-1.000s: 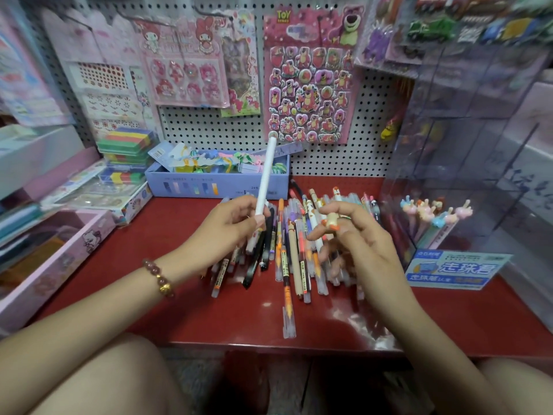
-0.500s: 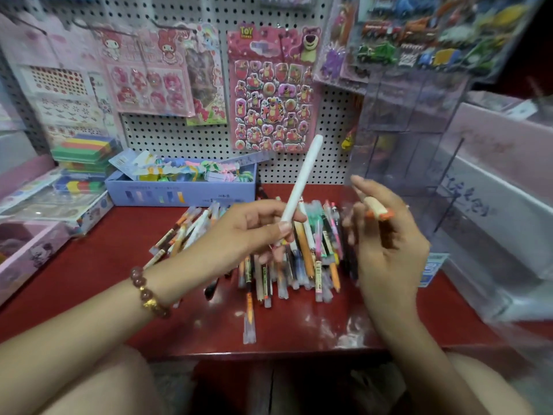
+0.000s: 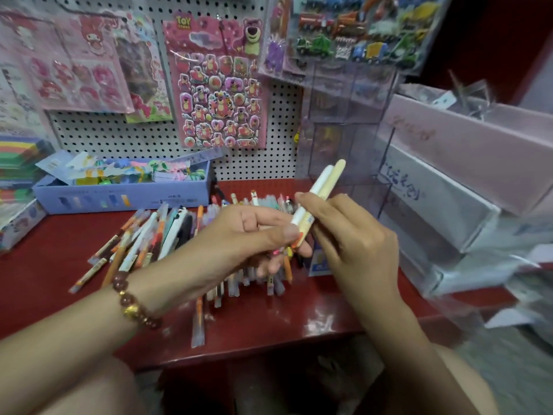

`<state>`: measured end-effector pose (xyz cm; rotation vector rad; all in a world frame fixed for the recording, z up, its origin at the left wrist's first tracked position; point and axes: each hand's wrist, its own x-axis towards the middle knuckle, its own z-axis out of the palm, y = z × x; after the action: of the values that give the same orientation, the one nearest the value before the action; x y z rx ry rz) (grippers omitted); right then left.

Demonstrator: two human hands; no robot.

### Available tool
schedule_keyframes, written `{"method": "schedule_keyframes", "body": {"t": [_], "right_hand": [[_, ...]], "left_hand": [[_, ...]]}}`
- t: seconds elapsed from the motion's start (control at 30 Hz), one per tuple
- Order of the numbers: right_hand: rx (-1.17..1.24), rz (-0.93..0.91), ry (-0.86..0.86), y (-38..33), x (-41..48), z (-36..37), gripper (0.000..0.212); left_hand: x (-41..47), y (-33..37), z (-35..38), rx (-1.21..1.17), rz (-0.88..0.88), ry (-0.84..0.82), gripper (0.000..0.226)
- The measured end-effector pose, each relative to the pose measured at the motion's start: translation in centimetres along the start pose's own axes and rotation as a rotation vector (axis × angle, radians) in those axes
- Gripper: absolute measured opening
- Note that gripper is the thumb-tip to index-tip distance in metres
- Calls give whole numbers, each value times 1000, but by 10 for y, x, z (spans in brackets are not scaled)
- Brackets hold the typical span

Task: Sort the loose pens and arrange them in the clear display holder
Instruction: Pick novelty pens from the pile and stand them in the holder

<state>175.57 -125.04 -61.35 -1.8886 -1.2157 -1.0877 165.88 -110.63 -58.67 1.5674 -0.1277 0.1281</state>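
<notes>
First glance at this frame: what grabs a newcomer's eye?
Dead centre, the left hand and right hand meet, pinching a white pen and a cream pen side by side, angled up toward the clear display holder. Beneath them a pile of loose pens sprawls across the red shelf; above, a pink bear sticker sheet hangs on the pegboard.

White pegboard wall (image 3: 119,136) behind glossy red shelf (image 3: 263,319).

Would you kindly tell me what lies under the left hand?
A pile of pens on the red shelf. The left hand, holding two pale pens, covers the pile's middle, so what lies there is hidden.
</notes>
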Motion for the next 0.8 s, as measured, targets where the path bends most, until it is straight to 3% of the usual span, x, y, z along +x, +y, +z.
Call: {"method": "schedule_keyframes", "body": {"t": [0.1, 0.27, 0.37, 0.47, 0.57, 0.8], "right_hand": [[-50, -16, 79, 7, 0, -9, 28], [-89, 236, 277, 28, 10, -24, 11], [-198, 310, 222, 45, 13, -24, 27], [-126, 388, 72, 54, 12, -20, 32], [9, 482, -89, 66, 10, -13, 20], [285, 601, -64, 76, 11, -5, 18]], "left_hand": [[8, -1, 9, -21, 36, -7, 56], [22, -3, 13, 131, 124, 181, 53], [30, -12, 13, 226, 203, 314, 32], [41, -21, 16, 327, 224, 409, 11], [48, -30, 18, 440, 231, 458, 30], [57, -44, 25, 567, 150, 480, 60]]}}
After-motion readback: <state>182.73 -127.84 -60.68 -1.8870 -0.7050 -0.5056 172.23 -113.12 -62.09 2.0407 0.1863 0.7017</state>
